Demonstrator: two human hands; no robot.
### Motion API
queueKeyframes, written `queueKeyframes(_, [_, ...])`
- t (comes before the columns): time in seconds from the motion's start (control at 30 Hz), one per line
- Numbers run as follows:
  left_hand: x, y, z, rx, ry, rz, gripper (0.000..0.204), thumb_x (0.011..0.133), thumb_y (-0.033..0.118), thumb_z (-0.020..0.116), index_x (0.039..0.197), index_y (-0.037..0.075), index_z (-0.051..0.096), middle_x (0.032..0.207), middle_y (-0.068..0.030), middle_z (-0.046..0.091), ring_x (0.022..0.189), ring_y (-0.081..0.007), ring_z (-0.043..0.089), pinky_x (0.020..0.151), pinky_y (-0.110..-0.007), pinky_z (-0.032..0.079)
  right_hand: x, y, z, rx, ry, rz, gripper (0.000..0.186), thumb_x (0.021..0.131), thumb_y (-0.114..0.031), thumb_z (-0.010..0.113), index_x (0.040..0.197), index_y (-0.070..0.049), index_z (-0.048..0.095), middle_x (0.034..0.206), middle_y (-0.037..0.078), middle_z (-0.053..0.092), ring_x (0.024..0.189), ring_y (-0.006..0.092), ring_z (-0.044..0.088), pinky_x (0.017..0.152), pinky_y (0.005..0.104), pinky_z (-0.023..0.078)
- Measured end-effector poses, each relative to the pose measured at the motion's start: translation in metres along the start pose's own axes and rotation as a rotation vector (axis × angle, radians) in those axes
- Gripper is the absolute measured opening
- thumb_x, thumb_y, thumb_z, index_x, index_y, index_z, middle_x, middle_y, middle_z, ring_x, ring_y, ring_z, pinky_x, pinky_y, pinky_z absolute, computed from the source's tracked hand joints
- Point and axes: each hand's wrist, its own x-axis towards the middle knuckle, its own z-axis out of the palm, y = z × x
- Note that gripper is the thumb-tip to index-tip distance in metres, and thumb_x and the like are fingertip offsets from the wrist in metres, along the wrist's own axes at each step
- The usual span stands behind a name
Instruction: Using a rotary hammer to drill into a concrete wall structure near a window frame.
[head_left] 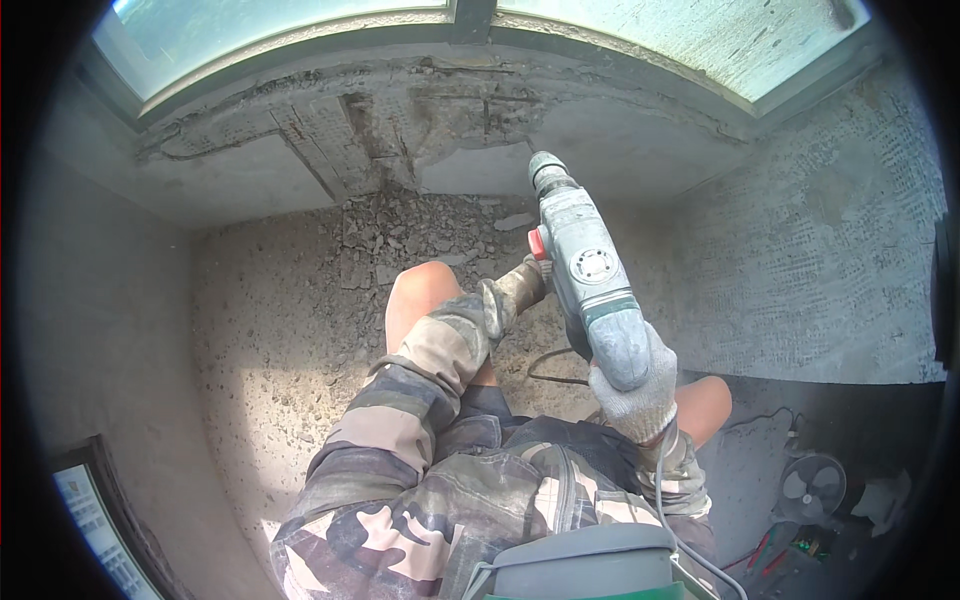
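Observation:
A dusty grey-green rotary hammer drill (585, 260) with a red button points up and away from me, its bit at the broken plaster of the wall (480, 110) below the window. My right hand (637, 400), in a pale knitted work glove, is wrapped round its rear handle. From the left, my left hand (542, 268) reaches under the drill's body near the front and supports it there; most of its fingers are hidden behind the tool. Chipped plaster leaves rough, exposed patches along the wall's upper part.
Rubble (400, 235) lies at the wall's foot between my knees. A dark power cord (550, 370) loops below the drill. A rough grey wall (810, 230) stands to the right. At lower right are a small fan (811, 488) and red-handled tools (765, 555). Window glass (690, 40) spans the top.

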Motion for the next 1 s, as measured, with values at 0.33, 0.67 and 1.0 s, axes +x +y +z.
queueKeyframes(0.33, [0.044,-0.01,-0.008,-0.437,-0.6,-0.018,0.067,0.087,0.041,0.07,0.127,-0.009,0.047,0.115,-0.0224,0.059,0.106,-0.0342,0.062,0.087,-0.05,0.055,0.022,-0.001,0.035,-0.141,0.017,-0.076,0.034,0.068,-0.013,0.075,0.096,-0.002,0.06,0.081,0.016,0.065,0.074,0.0365,0.067,0.068,0.0404,0.055])
queueKeyframes(0.67, [0.049,-0.017,-0.008,-0.321,-0.19,-0.042,0.038,0.091,0.027,0.066,0.117,0.003,0.054,0.103,-0.0105,0.063,0.094,-0.0237,0.064,0.084,-0.04,0.055,0.025,0.052,0.028,-0.152,0.083,-0.08,0.03,0.072,-0.027,0.076,0.09,-0.007,0.062,0.079,0.012,0.064,0.071,0.0322,0.067,0.063,0.0404,0.055])
queueKeyframes(1.0, [0.031,-0.071,0.061,0.189,0.062,-0.291,0.047,0.086,0.033,0.07,0.119,0.004,0.053,0.104,-0.0115,0.063,0.094,-0.0268,0.065,0.081,-0.044,0.055,0.007,0.032,0.02,-0.071,0.324,0.059,0.021,0.07,-0.027,0.071,0.077,-0.008,0.064,0.071,0.013,0.065,0.07,0.0342,0.068,0.062,0.0428,0.052])
